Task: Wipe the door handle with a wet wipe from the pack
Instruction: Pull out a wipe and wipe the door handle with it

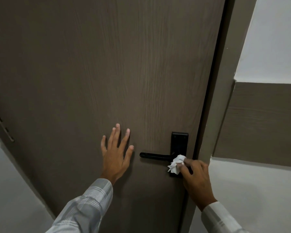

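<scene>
A black lever door handle (154, 155) on a black backplate (179, 142) sits at the right side of a dark brown wood-grain door (107, 64). My right hand (196, 179) holds a crumpled white wet wipe (176, 163) pressed against the handle's base, where lever meets backplate. The lower part of the backplate is hidden behind the wipe and hand. My left hand (117, 153) lies flat on the door with fingers spread, just left of the lever's tip, not touching it. No pack of wipes is in view.
The door frame (225, 98) runs down the right of the door. Beyond it is a white wall (267, 39) with a brown panel band (259, 121). A metal hinge (5, 129) shows at the door's left edge, beside a pale wall.
</scene>
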